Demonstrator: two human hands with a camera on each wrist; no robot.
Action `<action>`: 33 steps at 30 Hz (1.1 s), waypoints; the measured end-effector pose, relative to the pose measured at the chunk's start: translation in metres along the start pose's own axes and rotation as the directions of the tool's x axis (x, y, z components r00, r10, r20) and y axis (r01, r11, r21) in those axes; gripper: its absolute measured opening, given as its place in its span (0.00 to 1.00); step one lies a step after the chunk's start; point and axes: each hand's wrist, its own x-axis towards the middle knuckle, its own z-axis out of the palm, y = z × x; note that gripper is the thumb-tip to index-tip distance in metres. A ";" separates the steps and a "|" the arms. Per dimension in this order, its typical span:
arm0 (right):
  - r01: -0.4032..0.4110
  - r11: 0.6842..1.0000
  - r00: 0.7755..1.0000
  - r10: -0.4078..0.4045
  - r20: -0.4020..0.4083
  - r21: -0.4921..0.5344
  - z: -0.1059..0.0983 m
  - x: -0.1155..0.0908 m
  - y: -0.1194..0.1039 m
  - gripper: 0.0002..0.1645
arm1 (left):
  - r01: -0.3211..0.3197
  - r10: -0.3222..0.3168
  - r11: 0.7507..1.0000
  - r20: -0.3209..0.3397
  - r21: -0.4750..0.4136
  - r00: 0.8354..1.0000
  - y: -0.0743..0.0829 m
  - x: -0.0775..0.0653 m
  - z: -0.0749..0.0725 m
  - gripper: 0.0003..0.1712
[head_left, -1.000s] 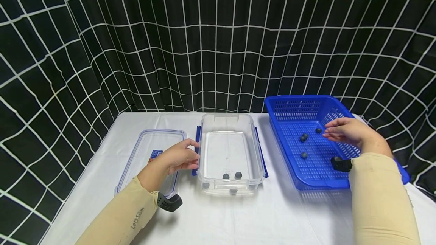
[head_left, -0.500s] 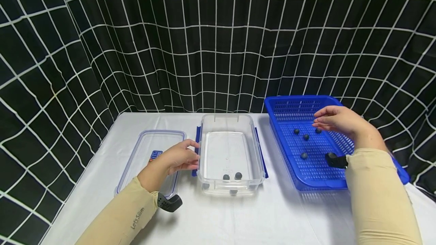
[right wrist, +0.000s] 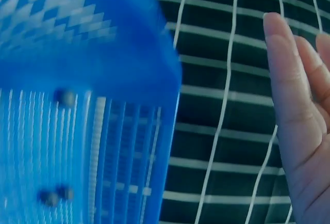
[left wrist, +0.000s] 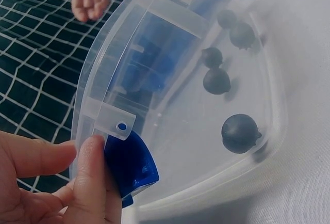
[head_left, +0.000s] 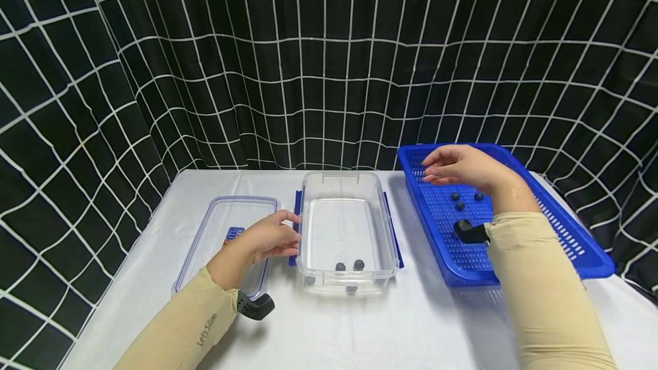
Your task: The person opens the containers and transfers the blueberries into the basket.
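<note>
A clear plastic food container [head_left: 339,233] stands without its lid at the table's middle, blue side latches flared out. My left hand [head_left: 272,237] holds its left side; in the left wrist view thumb and fingers [left wrist: 90,175] close at the rim beside a blue latch [left wrist: 131,164]. Several small dark blueberry-like balls [left wrist: 240,133], each with a little nub, lie inside at the near end. My right hand [head_left: 470,170] hovers over the back left of a blue basket [head_left: 560,233], fingers fairly straight, nothing visible in them. More such balls [head_left: 460,205] lie on the basket floor.
The clear lid [head_left: 218,210] with blue edging lies flat on the left, partly under my left forearm. White cloth [head_left: 411,330] covers the table. A black curtain with a white grid [head_left: 329,73] hangs behind and at the sides.
My right hand has risen and moved left across the basket towards its left rim. One ball in the basket has rolled to a slightly different spot. My left hand stays put.
</note>
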 end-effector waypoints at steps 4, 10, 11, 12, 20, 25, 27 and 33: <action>0.041 0.999 0.996 -0.043 0.076 0.024 0.020 0.012 -0.015 0.16 | -0.002 0.002 1.000 0.004 0.001 1.000 0.000 0.000 -0.001 0.23; 0.081 0.997 0.981 -0.078 0.177 -0.008 0.049 0.027 -0.031 0.15 | -0.004 0.004 1.000 0.010 -0.001 1.000 0.000 -0.001 -0.001 0.23; 0.083 0.996 0.979 -0.078 0.189 -0.019 0.054 0.029 -0.033 0.15 | -0.002 0.002 1.000 0.010 -0.001 1.000 0.000 -0.001 -0.001 0.23; 0.085 0.996 0.976 -0.080 0.204 -0.018 0.059 0.031 -0.035 0.15 | -0.001 0.001 1.000 0.011 -0.001 1.000 0.000 -0.002 -0.001 0.23; 0.086 0.996 0.948 -0.076 0.309 -0.019 0.098 0.043 -0.057 0.14 | -0.010 0.011 1.000 0.013 -0.008 1.000 0.001 -0.004 -0.002 0.23; 0.080 0.996 0.931 -0.065 0.360 -0.027 0.121 0.052 -0.064 0.12 | -0.003 0.003 1.000 0.011 -0.006 1.000 0.001 -0.003 -0.002 0.23; 0.081 0.996 0.926 -0.057 0.374 -0.048 0.129 0.056 -0.065 0.11 | -0.001 0.001 1.000 0.014 -0.008 1.000 0.001 -0.003 -0.002 0.23; 0.041 0.996 0.898 -0.002 0.440 -0.079 0.155 0.070 -0.063 0.11 | 0.007 -0.007 1.000 0.020 -0.017 1.000 0.002 -0.001 -0.002 0.23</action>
